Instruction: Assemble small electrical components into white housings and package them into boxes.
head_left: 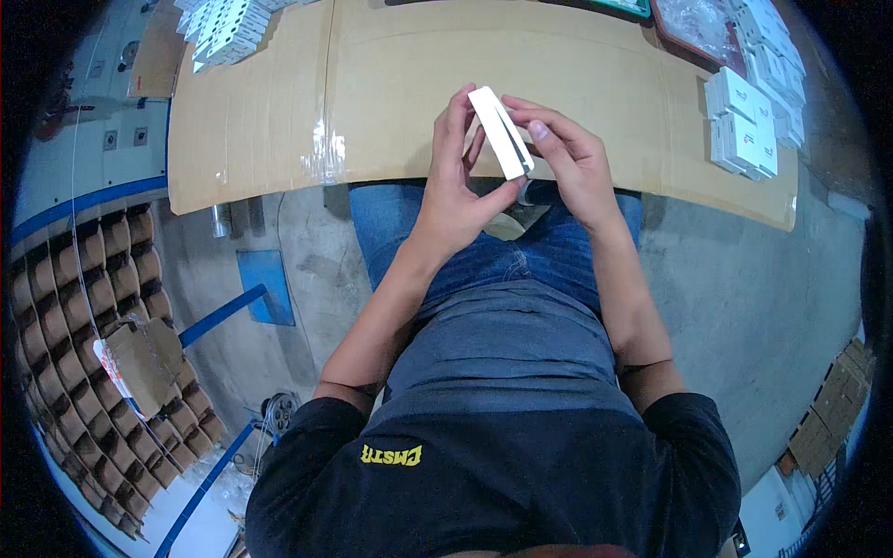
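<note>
A small, slim white box [499,132] is held tilted above the near edge of the cardboard-covered table, over my lap. Along its right side runs a narrow dark gap, as if a flap or lid stands slightly ajar. My left hand [448,197] grips the box from the left, fingers at its upper end and thumb at its lower end. On the other side, my right hand [579,169] has its bent fingers at the box's right edge, with the thumb close to the gap. What lies inside the box is hidden.
Cardboard [391,84] covers the table. White boxes [744,130] are stacked at the right, and more white pieces [223,33] at the far left. A reddish tray [693,28] holds clear plastic bags, beside a green tray [623,6]. Cardboard dividers [84,307] stand left.
</note>
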{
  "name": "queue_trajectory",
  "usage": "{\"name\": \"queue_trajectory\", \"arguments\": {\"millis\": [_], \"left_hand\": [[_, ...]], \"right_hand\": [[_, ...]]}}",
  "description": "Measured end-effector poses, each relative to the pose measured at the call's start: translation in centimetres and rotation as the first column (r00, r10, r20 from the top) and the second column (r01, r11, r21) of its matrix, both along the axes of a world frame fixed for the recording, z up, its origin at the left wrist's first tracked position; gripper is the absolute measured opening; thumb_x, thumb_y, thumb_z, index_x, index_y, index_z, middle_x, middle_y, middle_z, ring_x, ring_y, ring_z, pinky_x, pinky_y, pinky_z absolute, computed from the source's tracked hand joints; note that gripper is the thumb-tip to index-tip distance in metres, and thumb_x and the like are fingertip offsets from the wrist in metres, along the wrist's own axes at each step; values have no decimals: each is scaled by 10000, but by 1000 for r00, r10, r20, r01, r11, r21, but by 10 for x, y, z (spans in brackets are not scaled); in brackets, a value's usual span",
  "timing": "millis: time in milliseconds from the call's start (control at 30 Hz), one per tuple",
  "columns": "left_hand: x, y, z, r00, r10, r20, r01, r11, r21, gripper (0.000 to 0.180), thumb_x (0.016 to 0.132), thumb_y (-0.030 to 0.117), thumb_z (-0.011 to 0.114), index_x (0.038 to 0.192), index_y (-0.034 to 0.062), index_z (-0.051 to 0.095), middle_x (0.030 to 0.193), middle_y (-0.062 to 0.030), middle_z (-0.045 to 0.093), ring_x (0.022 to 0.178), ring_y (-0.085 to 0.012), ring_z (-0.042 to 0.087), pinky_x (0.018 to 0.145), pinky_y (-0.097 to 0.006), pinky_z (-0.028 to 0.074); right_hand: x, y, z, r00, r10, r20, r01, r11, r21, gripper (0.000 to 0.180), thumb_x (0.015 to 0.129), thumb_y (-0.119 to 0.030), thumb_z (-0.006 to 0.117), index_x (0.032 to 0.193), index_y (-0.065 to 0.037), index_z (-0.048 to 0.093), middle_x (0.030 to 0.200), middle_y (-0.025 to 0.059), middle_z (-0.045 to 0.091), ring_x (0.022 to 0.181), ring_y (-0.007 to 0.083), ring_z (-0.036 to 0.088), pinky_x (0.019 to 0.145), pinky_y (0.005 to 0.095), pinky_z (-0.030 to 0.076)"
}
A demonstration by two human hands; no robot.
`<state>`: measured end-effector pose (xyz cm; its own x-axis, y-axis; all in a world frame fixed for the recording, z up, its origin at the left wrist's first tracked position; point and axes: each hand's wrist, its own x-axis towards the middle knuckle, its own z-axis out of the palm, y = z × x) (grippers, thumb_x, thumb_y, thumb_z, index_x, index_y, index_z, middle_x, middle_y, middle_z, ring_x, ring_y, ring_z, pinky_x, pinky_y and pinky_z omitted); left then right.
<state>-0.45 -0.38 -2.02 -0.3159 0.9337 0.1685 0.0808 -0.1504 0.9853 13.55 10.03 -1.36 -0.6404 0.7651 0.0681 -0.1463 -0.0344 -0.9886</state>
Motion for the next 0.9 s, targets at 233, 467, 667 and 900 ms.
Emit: {"name": "queue_trajectory", "arguments": {"millis": [233,467,667,900], "left_hand": [[-14,-4,-7,902,-41,-430,94,990,102,1077,691,-11,782,1602,92,217,1664,-186,181,1506,-397,277,1217,-459,295],[-4,-11,1,999,-50,18,51,997,-49,803,879,-3,552,1598,26,196,1640,-188,255,1491,-334,334,1195,-418,323],[-6,-10,8,596,16,803,181,971,-154,630,1043,168,495,1600,57,223,1424,-118,495,1218,-180,560,1010,-324,463],[11,-3,19,721,139,679,23,974,-224,631,1077,338,509,1597,76,264,1239,-20,573,1024,-78,575,856,-238,484]], "right_hand": [[4,0,7,985,169,-26,-170,951,-257,411,954,-148,716,1301,-24,534,1235,101,646,1099,159,638,956,306,525],[0,-3,3,981,129,-144,-145,984,-104,738,792,-87,845,1421,-30,465,1456,142,516,1387,247,464,1188,421,341],[-2,-1,-2,967,232,-108,-222,970,98,718,794,-94,815,1448,-74,518,1587,153,409,1510,283,311,1246,433,216],[-2,-5,9,985,134,109,-165,913,374,613,834,-137,792,1407,-69,588,1542,164,475,1487,312,362,1213,429,302]]}}
